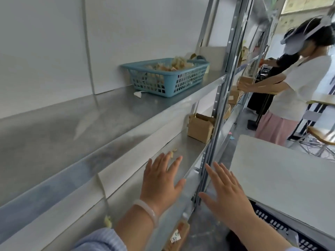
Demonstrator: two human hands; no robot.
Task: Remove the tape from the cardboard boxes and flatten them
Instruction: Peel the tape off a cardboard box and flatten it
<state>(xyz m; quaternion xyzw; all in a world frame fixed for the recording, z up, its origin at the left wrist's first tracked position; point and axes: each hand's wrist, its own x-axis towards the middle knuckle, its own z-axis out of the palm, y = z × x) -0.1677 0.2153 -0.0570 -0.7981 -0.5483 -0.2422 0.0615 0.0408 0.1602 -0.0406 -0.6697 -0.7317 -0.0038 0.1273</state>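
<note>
Left hand (161,180) is flat, its fingers straight and spread, holding nothing; it reaches over the front edge of the lower shelf (188,147), with a pale bracelet (146,212) on the wrist and a light blue sleeve (101,240) behind it. Right hand (226,194) is likewise spread wide with nothing in it; it is held just beside the metal post (216,105) of the rack, whether touching it I cannot tell. Just past the left fingertips a small tape scrap (172,153) lies on the lower shelf; farther along that shelf, against the post, stands the box (200,127), brown cardboard, its top flaps up, well apart from both hands. A handwritten tag (175,237) hangs at the shelf edge below the left wrist. On the upper shelf (108,113) sits a blue basket (168,77) heaped with crumpled tape, near the wall; one more scrap lies just beside its near corner. To the right of the right hand is a white surface (282,178), with a dark crate (282,227) under it. Beyond the post another person (299,87) in a white top holds a second box (245,80) at the next rack.
</note>
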